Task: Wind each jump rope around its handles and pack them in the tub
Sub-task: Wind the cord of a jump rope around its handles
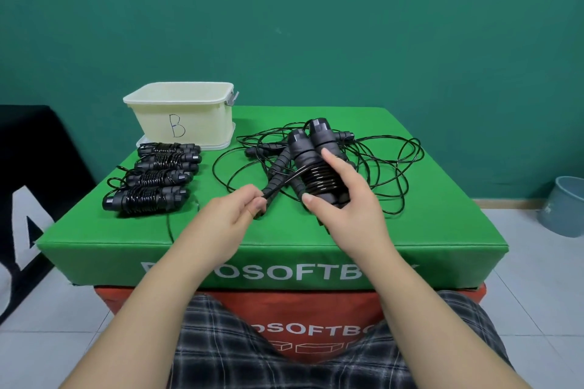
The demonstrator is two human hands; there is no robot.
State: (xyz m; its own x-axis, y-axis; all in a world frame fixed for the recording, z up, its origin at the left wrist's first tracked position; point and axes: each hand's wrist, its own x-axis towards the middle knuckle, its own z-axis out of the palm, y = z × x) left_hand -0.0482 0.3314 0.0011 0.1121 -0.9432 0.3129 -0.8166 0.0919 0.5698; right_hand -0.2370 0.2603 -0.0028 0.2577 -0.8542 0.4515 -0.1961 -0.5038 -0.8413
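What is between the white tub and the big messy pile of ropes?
In the head view, only bare green mat lies between the tub and the tangled ropes; the wound bundles sit in front of the tub.

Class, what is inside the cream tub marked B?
Only the tub's rim and upper inner wall show, with no ropes above the rim. Its near wall hides the bottom.

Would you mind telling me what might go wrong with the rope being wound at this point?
1. The cord pinched by the left hand runs toward the tangled loose ropes; it may snag and drag them.
2. The right hand holds the paired handles around the coils; a looser grip could let turns slip.
3. The wound bundles trail loose ends, so they may unwind before reaching the tub.
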